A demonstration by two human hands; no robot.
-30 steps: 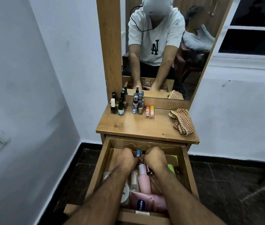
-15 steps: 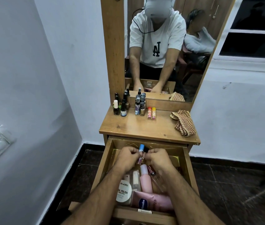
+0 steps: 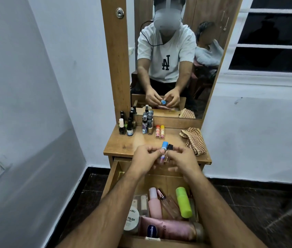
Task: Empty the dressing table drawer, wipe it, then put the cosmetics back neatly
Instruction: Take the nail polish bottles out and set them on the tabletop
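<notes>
The emptying stage is judged to be under way and roughly half done. A cluster of small bottles (image 3: 136,125) and two lip balm sticks (image 3: 160,131) are already stood at the back of the desk (image 3: 123,145), below the mirror (image 3: 173,59). A checked cloth (image 3: 194,140) is laid on the desk's right side, apparently unused as yet.

Above the front edge of the desk, a blue-capped stick (image 3: 164,146) is pinched in the left hand (image 3: 146,158), whose grip is clamped on it. A black-capped item (image 3: 169,147) is held just beside it in the right hand (image 3: 181,158), whose grip is closed on that item.

The open drawer (image 3: 112,178) is still well stocked at its near end, while its far part is bare. Left inside are a pale pink bottle (image 3: 155,203), a clear glass bottle (image 3: 168,204), a lime green bottle (image 3: 182,202), a large pink tube (image 3: 173,229), a round white jar (image 3: 132,219) and two small packaged tubes (image 3: 141,203).

Wiping and the neat return of the cosmetics are judged still to be done.

On the jar, "POLISH" is read, with a partly hidden word above it. On the blue oval at the drawer front, "Vaseline" is read. A letter logo is printed on the T-shirt seen in the mirror, reversed.
</notes>
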